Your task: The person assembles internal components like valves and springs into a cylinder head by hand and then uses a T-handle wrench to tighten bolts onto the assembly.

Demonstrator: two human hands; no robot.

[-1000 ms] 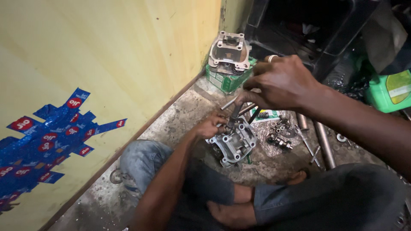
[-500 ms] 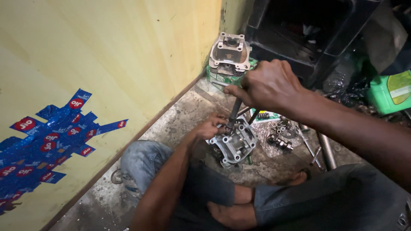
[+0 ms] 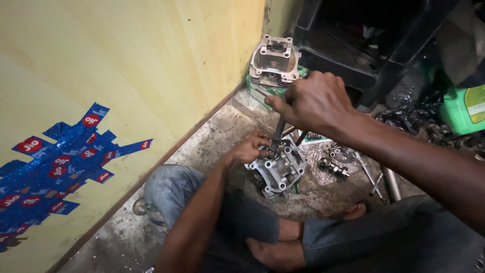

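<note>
A person sits cross-legged on a rough concrete floor point(image 3: 212, 136) beside a yellow wall point(image 3: 151, 60), seen from above. At the centre of the view, just in front of the folded legs, lies a silver metal cylinder head point(image 3: 279, 171). The left hand point(image 3: 248, 149) rests at its nine o'clock edge, fingers curled against the casting and steadying it; how firmly it grips cannot be told. The right hand point(image 3: 313, 101), at twelve o'clock above the part, is closed in a fist around the top of a dark metal rod tool point(image 3: 277, 137) that stands nearly upright, its lower end set into the top of the cylinder head. At three o'clock from the cylinder head, small metal parts point(image 3: 334, 164) and long bolts point(image 3: 374, 177) lie on the floor. At twelve o'clock, further off, an engine cylinder block point(image 3: 273, 60) sits on a green box by the wall corner. A green plastic container point(image 3: 462, 108) stands at two o'clock.
</note>
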